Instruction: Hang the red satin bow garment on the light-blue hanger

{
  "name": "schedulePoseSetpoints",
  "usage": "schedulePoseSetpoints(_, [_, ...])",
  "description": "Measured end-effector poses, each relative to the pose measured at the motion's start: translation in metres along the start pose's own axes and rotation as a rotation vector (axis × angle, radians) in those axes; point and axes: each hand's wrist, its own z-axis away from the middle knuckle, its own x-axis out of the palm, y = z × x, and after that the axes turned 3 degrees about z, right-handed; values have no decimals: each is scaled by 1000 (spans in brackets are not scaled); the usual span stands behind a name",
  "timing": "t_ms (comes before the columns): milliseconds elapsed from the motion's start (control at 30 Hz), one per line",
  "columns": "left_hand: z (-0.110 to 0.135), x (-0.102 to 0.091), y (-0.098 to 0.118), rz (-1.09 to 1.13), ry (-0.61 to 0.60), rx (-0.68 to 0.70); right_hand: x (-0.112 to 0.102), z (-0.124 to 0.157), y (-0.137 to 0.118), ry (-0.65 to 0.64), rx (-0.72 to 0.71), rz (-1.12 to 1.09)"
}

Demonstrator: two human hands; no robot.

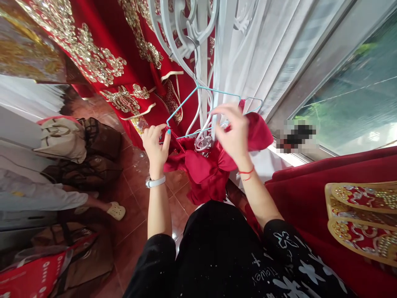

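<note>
A light blue wire hanger (182, 102) hangs by its hook from a white scrolled metal rack (204, 45). Below it droops a dark red satin garment (203, 167) with puffed, gathered parts, its right side rising near the hanger's right end. At the hanger's left corner, my left hand (156, 145) pinches a thin red strap of the garment between thumb and forefinger. My right hand (233, 130) is over the hanger's right half, in front of the satin; its thumb and forefinger are curved apart with nothing visible between them. Its other fingers are partly blurred.
Red clothing with gold sequins (114, 66) hangs at the left of the rack. White curtains (257, 49) and a window (347, 103) lie to the right. Red cloth with beaded gold-edged pieces (359, 198) is at lower right. Bags (99, 140) and another person's leg (96, 203) are at left.
</note>
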Motion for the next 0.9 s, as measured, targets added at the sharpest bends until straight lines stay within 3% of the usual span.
schedulePoseSetpoints(100, [1, 0, 6, 9, -24, 2, 74, 0, -13, -380, -25, -143])
schedulePoseSetpoints(167, [4, -4, 9, 16, -29, 5, 109, -3, -9, -462, 35, -200])
schedulePoseSetpoints(233, [12, -11, 8, 64, 23, -16, 127, -6, 0, -473, 114, -277])
schedulePoseSetpoints(333, [34, -21, -3, 247, 63, -77, 129, -7, 10, -476, 148, -404])
schedulePoseSetpoints(500, [68, -13, -32, 355, -243, -167, 124, -4, 11, -436, 124, -409])
schedulePoseSetpoints(600, [72, -5, -40, 374, -179, -232, 129, 0, 9, -402, 147, -429])
schedulePoseSetpoints(700, [59, -15, -38, 397, -71, -308, 132, 6, 6, -364, 184, -419])
schedulePoseSetpoints(767, [40, -30, -31, 395, -90, -299, 132, 9, 2, -349, 198, -407])
schedulePoseSetpoints(900, [-12, -54, 0, 278, -359, -120, 127, 9, -1, -352, 202, -394])
